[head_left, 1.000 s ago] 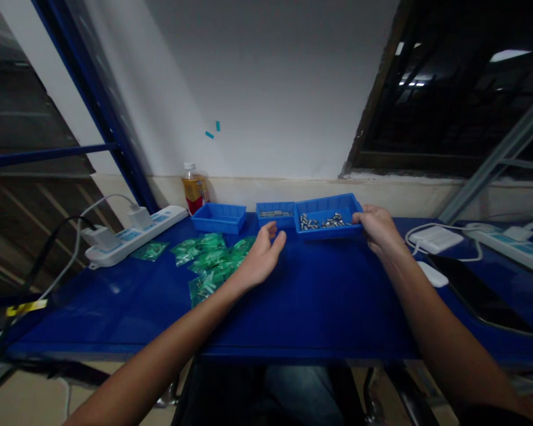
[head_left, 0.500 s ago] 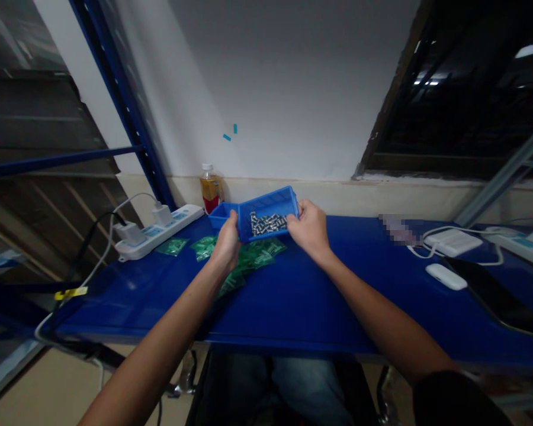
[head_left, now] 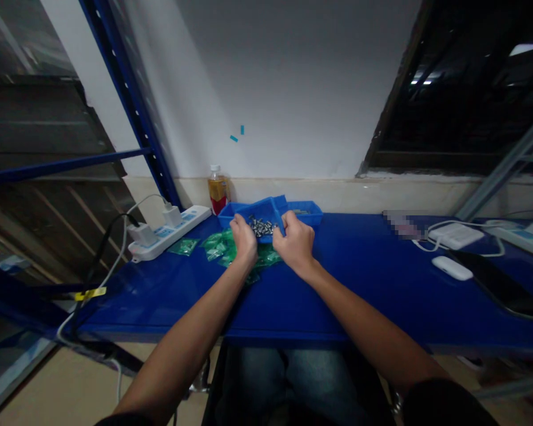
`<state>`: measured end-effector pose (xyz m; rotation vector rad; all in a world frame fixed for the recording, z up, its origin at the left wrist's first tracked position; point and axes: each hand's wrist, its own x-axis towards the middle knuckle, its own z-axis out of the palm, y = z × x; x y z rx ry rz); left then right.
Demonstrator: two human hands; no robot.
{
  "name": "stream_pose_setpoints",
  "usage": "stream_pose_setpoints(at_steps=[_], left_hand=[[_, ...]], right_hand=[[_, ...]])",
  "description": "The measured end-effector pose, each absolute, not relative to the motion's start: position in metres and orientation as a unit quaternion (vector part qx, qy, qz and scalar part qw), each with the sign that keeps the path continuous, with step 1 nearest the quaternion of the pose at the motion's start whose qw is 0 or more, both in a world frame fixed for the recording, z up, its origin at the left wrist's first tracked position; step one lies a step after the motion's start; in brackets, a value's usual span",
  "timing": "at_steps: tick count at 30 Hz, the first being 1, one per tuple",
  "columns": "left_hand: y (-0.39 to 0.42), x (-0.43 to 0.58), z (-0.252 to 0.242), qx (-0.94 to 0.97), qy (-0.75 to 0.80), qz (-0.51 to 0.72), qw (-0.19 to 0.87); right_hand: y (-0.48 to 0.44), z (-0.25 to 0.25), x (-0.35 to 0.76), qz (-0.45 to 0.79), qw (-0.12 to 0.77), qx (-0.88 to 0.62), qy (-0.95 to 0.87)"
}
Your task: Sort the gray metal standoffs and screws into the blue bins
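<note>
Between my hands is a small blue plastic bin point(head_left: 260, 209), tilted, with a heap of shiny metal screws or similar small fasteners point(head_left: 261, 228) inside. My left hand point(head_left: 244, 241) is closed on the bin's left front side. The bin's right wall is gripped by my right hand point(head_left: 296, 241). Just behind it stand other blue bin parts: a blue bin's left end point(head_left: 227, 213) shows at one side and a blue bin's right end point(head_left: 313, 214) at the other. Below and to the left lie several green-printed clear plastic bags point(head_left: 215, 245), partly hidden by my left hand.
A drink bottle point(head_left: 217, 192) stands by the wall. A power strip point(head_left: 177, 234) with plugged-in chargers lies left, and a small green bag point(head_left: 184, 247) beside it. On the right are a white charger point(head_left: 456, 235), a white earphone case point(head_left: 452, 268) and a black phone point(head_left: 501, 284).
The held bin has come lower and its tilt has changed, with the fasteners shifted inside. My hands are closer together. More of the blue bin behind shows on the right.
</note>
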<state>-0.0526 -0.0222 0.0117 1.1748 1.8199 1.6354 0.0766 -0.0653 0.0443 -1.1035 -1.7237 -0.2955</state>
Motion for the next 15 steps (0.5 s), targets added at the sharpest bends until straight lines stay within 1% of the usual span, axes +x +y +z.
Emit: stream_pose_setpoints(at_steps=[5, 8, 15], left_hand=[[-0.027, -0.061, 0.012, 0.350, 0.690, 0.600, 0.205], [-0.025, -0.065, 0.010, 0.341, 0.695, 0.600, 0.201], [-0.025, -0.066, 0.009, 0.377, 0.683, 0.597, 0.186]], right_hand=[[-0.066, 0.015, 0.080, -0.220, 0.458, -0.346, -0.789], [-0.066, 0.005, 0.080, -0.242, 0.434, -0.310, -0.810], [-0.061, 0.013, 0.088, -0.277, 0.417, -0.290, -0.816]])
